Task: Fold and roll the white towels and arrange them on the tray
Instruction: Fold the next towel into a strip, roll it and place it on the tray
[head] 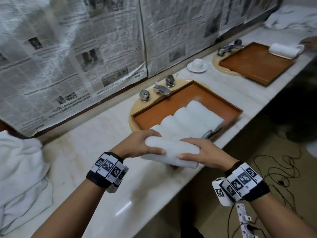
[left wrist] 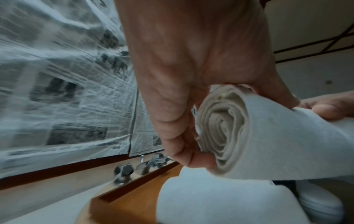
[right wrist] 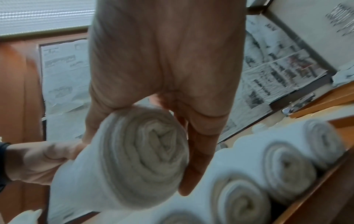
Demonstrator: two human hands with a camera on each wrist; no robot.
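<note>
- Head view: both hands, left hand point(head: 137, 145) and right hand point(head: 204, 152), grip rolled towel point(head: 171, 150) at tray point(head: 154, 110) near edge.
- Four rolls point(head: 188, 121) placed; towel pile point(head: 20, 165) on surface left end remains.

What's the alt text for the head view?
Two hands, left hand and right hand, hold a rolled white towel by its ends above a marble counter, just in front of a brown tray that holds four rolled towels side by side. Newspaper covers the wall behind.
</note>
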